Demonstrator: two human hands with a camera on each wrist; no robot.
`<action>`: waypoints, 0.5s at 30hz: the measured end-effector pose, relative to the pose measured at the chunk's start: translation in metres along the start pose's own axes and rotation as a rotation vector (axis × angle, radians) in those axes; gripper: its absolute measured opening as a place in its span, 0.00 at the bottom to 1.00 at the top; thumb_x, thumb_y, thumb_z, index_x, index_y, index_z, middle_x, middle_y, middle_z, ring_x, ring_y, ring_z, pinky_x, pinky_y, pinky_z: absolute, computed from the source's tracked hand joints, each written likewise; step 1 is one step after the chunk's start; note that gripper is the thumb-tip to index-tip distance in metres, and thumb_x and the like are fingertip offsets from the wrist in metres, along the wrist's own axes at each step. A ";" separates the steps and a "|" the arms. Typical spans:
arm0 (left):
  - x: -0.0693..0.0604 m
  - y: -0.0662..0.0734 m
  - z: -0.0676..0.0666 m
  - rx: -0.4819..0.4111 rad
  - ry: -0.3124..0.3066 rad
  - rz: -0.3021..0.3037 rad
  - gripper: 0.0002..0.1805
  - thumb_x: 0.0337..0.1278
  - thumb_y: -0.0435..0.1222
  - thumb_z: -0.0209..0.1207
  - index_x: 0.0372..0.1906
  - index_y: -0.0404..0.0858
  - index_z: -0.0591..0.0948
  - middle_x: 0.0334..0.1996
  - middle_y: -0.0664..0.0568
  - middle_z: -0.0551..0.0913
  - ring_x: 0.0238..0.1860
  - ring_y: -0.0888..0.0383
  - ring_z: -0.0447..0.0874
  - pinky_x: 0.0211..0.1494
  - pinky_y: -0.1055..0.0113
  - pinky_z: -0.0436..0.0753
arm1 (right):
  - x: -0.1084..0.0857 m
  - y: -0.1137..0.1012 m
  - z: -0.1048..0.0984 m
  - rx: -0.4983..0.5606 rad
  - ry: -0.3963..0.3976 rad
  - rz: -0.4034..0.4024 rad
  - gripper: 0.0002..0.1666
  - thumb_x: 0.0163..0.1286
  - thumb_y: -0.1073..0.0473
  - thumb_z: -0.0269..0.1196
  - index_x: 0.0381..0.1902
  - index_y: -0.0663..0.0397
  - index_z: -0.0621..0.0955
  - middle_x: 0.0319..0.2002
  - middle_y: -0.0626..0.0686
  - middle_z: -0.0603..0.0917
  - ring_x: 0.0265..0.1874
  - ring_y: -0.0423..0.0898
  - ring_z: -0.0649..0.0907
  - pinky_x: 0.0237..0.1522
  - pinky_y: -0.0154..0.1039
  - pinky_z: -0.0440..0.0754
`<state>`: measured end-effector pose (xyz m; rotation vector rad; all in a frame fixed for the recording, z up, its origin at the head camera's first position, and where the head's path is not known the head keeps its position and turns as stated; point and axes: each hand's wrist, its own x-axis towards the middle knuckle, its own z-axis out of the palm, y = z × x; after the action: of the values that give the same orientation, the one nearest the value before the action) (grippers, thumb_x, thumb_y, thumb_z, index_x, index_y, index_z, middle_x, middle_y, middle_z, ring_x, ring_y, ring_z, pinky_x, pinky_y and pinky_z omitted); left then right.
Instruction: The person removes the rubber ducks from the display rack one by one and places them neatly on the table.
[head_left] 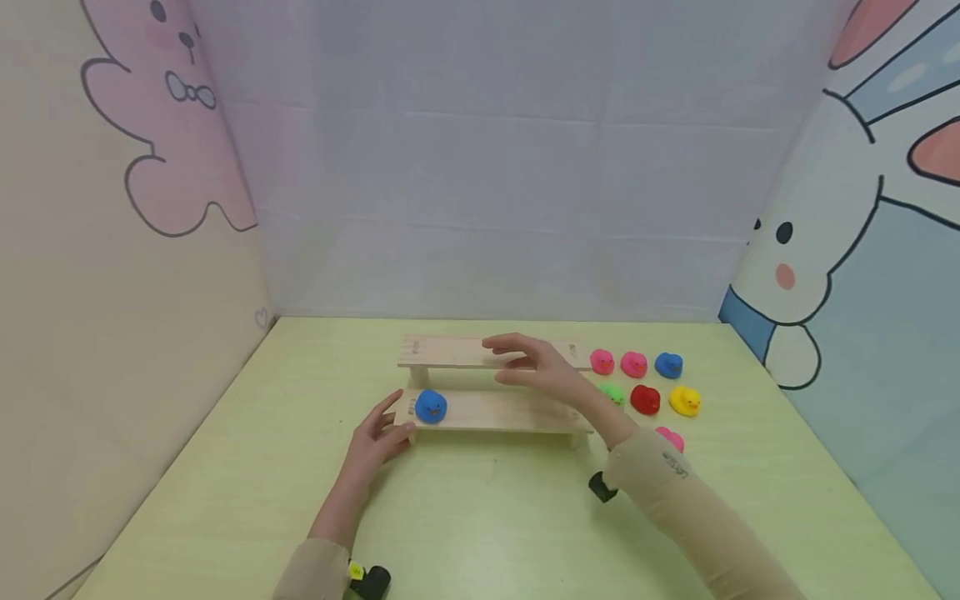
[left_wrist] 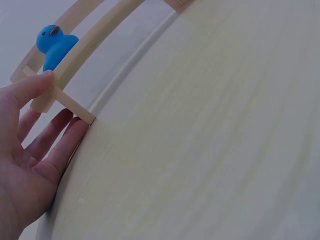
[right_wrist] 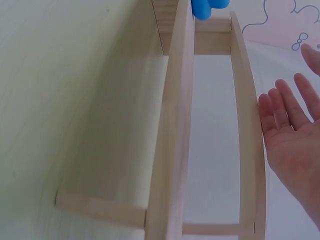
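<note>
A two-tier wooden stand point(head_left: 495, 411) rests on the table, its lower board in front of the higher one. On the lower board's left end sits a blue rubber duck point(head_left: 431, 407), also visible in the left wrist view point(left_wrist: 56, 47). My left hand point(head_left: 375, 440) holds that end of the stand, its thumb at the front edge near the duck and its fingers around the end support. Over the upper board point(head_left: 450, 352), my right hand point(head_left: 543, 367) hovers with fingers extended and nothing in them. The right wrist view shows its palm point(right_wrist: 295, 145) beside the upper board.
Right of the stand are several rubber ducks: pink point(head_left: 633, 364), blue point(head_left: 669, 365), red point(head_left: 646, 399), yellow point(head_left: 685, 401) and green point(head_left: 613, 394). My right forearm partly covers another pink duck point(head_left: 671, 438). A pale curtain point(head_left: 495, 208) hangs behind the table point(head_left: 480, 517).
</note>
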<state>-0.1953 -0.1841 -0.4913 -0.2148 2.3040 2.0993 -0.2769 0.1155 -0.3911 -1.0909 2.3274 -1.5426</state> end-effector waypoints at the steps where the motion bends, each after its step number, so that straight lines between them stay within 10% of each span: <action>1: 0.000 0.000 0.000 0.002 0.002 0.000 0.36 0.62 0.40 0.65 0.74 0.55 0.65 0.62 0.39 0.77 0.53 0.59 0.83 0.52 0.66 0.86 | 0.003 0.000 0.005 0.005 -0.001 -0.010 0.31 0.68 0.61 0.65 0.68 0.51 0.73 0.68 0.52 0.75 0.66 0.54 0.75 0.66 0.53 0.76; 15: -0.001 0.002 0.001 -0.013 -0.016 -0.008 0.36 0.63 0.41 0.64 0.73 0.56 0.65 0.63 0.40 0.76 0.52 0.59 0.83 0.53 0.65 0.86 | 0.024 0.004 0.065 0.087 -0.039 -0.052 0.28 0.70 0.64 0.62 0.68 0.52 0.73 0.68 0.54 0.75 0.69 0.52 0.73 0.69 0.51 0.74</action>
<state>-0.1948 -0.1833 -0.4897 -0.2065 2.2768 2.1053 -0.2650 0.0531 -0.4185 -1.1585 2.2022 -1.6089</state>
